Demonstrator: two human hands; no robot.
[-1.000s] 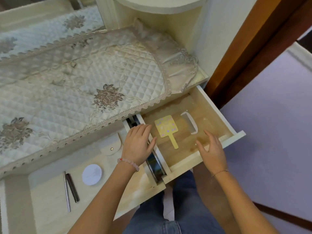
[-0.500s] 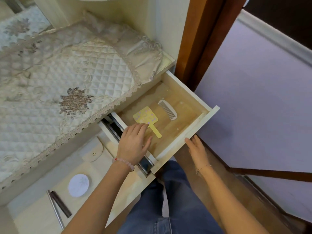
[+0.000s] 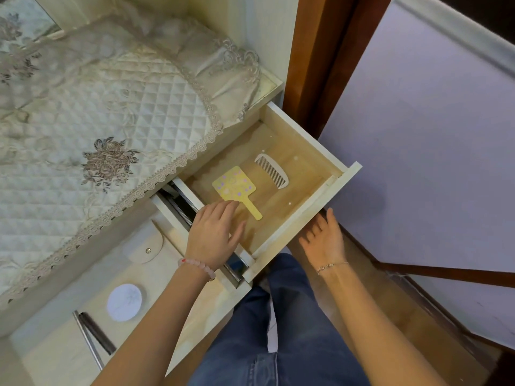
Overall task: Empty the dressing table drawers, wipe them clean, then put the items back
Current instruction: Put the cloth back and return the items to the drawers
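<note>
The right drawer [image 3: 309, 207] of the dressing table stands pulled out. Inside lie a yellow hand mirror [image 3: 235, 186] with pastel dots and a white comb [image 3: 274, 171]. My left hand [image 3: 213, 232] reaches over the drawer's left wall with fingers relaxed, its fingertips just short of the mirror. Below the drawer front, my right hand [image 3: 323, 238] hangs open, palm up, touching nothing. The left drawer [image 3: 184, 310] is open too and holds a round white compact [image 3: 124, 302], a cream snap pouch [image 3: 146, 247] and two slim sticks [image 3: 93, 338].
A quilted lace-edged cloth [image 3: 97, 112] covers the table top. A brown door frame [image 3: 315, 57] and a lilac panel [image 3: 432, 135] stand to the right. My jeans-clad legs [image 3: 278, 330] are under the drawers.
My right hand has come off the drawer front and dropped below it, palm up. My left hand has slid from the drawer wall towards the mirror. The camera has swung right.
</note>
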